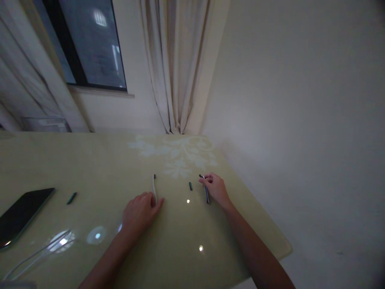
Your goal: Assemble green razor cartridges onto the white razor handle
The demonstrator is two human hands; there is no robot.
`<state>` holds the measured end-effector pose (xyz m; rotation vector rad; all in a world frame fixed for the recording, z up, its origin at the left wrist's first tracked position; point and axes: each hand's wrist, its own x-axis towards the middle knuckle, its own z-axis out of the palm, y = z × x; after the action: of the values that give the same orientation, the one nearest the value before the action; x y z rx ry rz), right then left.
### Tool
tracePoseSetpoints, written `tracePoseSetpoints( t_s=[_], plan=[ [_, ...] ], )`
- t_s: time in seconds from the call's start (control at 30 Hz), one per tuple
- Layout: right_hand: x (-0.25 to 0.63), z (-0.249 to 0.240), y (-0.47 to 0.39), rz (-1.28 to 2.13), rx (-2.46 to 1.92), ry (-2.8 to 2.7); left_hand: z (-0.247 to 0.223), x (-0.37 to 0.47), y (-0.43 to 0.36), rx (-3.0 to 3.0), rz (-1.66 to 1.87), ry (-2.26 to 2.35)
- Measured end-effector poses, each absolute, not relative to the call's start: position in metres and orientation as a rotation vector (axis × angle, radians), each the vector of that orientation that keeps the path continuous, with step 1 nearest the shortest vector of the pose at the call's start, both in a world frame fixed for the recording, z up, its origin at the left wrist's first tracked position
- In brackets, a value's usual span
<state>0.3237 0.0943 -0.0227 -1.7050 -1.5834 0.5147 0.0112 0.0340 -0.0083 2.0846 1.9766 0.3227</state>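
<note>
My left hand (140,212) rests on the table with its fingers curled and its thumb pointing out to the right. A slim white stick with a small dark head, which looks like a toothbrush (154,186), runs down between thumb and forefinger; its lower end is hidden there. Farther right, my right hand (215,188) pinches the upper part of a dark toothbrush-like stick (207,196) with a pale streak, its lower end pointing toward me. Between the two hands lies a small dark green piece (190,186), touched by neither.
At the left lie a black tablet (25,214) and another small dark piece (71,198). A white cable (36,255) loops near the front left. The glossy table (99,168) meets a wall (285,120) on the right; curtains (174,68) hang behind.
</note>
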Motion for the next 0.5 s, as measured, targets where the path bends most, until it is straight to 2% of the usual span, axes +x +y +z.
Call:
tracePoseSetpoints(
  t_s=[0.17, 0.5],
  plan=[
    [0.3251, -0.0294, 0.0974, 0.627, -1.641, -1.558, -0.0103, 0.0096, 0.0347, 2.077, 0.250, 1.990],
    [0.3254, -0.0256, 0.0990, 0.566, -1.636, -1.596, -0.0126, 0.0108, 0.0317, 2.032, 0.313, 1.962]
  ],
)
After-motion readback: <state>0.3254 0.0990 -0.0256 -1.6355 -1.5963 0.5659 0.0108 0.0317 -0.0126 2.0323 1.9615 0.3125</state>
